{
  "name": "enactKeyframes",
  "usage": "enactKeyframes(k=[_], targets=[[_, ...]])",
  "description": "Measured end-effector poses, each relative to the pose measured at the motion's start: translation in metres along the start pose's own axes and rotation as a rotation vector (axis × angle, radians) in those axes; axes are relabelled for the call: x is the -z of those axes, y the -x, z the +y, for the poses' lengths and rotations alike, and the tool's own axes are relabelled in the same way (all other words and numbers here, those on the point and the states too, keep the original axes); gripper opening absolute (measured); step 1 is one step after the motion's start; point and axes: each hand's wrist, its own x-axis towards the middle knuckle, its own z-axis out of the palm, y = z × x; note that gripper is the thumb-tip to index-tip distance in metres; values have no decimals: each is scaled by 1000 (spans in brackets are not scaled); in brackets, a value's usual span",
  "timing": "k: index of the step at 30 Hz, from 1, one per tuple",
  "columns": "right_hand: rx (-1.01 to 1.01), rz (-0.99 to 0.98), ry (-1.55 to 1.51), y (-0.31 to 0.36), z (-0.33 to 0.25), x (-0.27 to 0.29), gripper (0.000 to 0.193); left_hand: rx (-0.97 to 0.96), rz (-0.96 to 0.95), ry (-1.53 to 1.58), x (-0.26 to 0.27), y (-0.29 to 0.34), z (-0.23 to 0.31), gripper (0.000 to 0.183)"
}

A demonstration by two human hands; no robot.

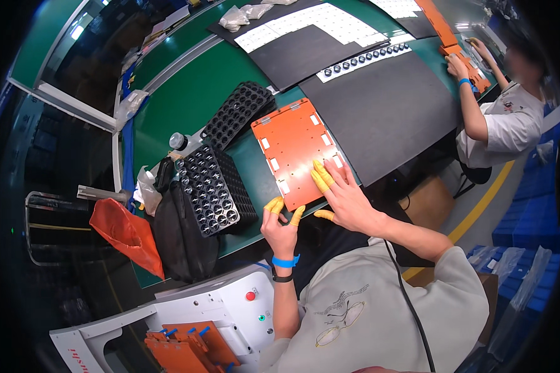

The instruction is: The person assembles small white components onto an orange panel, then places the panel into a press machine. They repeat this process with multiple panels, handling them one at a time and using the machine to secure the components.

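An orange rectangular plate (pixel 295 146) with small holes, white patches along both long sides and metal hinge-like pieces at its far edge lies on the table before me. My right hand (pixel 348 200) rests over its near right part, fingers stretched out on the surface and thumb apart. At the near left corner is my left hand (pixel 280 233), its fingers spread, with fingertips by the plate's edge. Yellow finger covers sit on several fingers of both hands. Neither hand shows anything gripped. A blue band circles my left wrist.
Left of the plate stand a stack of black trays (pixel 214 193) with round cells and another black tray (pixel 238 115). A dark mat (pixel 386 112) lies right, with a white strip (pixel 364 61) of round black parts beyond. A co-worker (pixel 504 118) handles orange plates at far right.
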Motion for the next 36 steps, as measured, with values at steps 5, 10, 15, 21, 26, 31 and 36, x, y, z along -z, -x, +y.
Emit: enactKeyframes(k=[5, 10, 15, 21, 26, 31, 36], targets=[[-22, 1, -12, 9, -1, -2, 90, -11, 11, -6, -1, 1, -1, 47], [-56, -7, -2, 15, -5, -3, 91, -17, 16, -17, -1, 1, -1, 47], [-64, -2, 1, 17, -7, -2, 91, -15, 6, -20, -1, 0, -2, 47], [-63, -14, 10, 20, -6, -2, 89, -58, 21, -5, -2, 1, -6, 50], [-67, -41, 4, 23, -8, 2, 89, -46, 14, 0, -2, 1, -3, 49], [-64, -95, -6, 29, -7, 7, 91, -44, 20, -8, -3, 2, -5, 49], [-40, -93, -36, 28, -5, 14, 88, -60, 18, -17, -2, 1, -5, 49]])
